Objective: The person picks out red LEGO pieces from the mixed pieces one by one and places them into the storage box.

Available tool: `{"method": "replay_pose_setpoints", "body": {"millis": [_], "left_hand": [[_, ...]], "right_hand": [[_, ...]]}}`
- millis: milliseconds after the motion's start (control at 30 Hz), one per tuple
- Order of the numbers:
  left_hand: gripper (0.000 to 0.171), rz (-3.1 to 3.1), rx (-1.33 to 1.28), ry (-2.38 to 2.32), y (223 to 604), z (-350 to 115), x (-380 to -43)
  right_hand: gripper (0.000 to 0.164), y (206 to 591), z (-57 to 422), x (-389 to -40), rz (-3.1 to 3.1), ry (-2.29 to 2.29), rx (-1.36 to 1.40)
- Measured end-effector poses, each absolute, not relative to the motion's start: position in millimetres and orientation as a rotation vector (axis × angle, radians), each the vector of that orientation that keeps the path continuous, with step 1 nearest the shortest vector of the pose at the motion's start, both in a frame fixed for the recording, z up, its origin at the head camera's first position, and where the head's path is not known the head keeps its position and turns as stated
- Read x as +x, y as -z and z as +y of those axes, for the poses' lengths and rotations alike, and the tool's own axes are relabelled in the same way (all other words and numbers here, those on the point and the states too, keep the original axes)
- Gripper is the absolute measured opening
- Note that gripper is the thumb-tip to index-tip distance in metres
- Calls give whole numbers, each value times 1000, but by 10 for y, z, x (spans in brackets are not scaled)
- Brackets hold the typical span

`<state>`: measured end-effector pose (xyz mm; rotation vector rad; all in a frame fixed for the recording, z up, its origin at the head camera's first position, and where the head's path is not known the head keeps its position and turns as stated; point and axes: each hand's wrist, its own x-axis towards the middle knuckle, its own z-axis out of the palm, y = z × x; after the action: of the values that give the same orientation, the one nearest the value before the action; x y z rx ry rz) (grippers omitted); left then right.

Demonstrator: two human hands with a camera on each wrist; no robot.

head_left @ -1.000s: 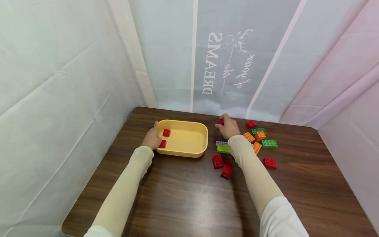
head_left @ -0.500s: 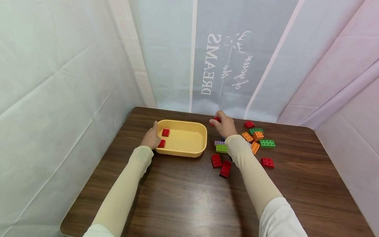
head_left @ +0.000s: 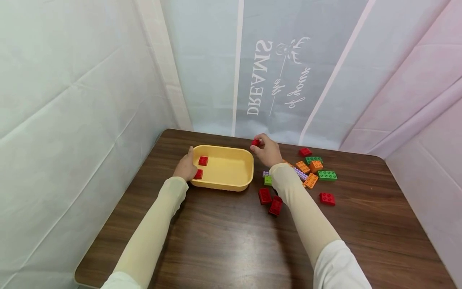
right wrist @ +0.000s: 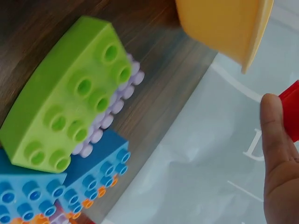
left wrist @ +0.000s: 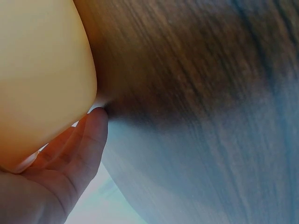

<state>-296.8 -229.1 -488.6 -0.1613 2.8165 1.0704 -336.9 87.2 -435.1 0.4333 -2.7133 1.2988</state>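
A yellow tray [head_left: 225,168] stands on the table with two small red bricks [head_left: 203,161] at its left end inside. My left hand [head_left: 185,167] grips that end; in the left wrist view its fingers [left wrist: 86,144] lie along the tray's outer wall. Between thumb and fingertips my right hand [head_left: 268,153] pinches another red brick [head_left: 255,142], just beyond the tray's far right corner. The right wrist view shows this brick [right wrist: 291,112] partly, at the image's edge.
Right of the tray lie a lime green brick [right wrist: 63,100], blue, purple, orange and green ones. Under the right forearm are two dark red bricks [head_left: 265,196]; another red brick [head_left: 327,198] lies farther right. A printed curtain [head_left: 274,72] hangs behind the table.
My right hand has moved left toward the tray with the red brick, rising a little in the view. The left hand and the tray have stayed in place.
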Motion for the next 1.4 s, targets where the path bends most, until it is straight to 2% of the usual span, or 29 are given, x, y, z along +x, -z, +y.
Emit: {"method": "replay_pose_setpoints", "body": {"millis": [767, 1400], "left_hand": [[84, 2808, -169, -1072, 4883, -2306, -2977], [84, 2800, -171, -1114, 4881, -2307, -2977]], "right_hand": [[25, 4317, 519, -3375, -2704, -1195, 620], [27, 4452, -15, -3332, -2850, -1134, 732]]}}
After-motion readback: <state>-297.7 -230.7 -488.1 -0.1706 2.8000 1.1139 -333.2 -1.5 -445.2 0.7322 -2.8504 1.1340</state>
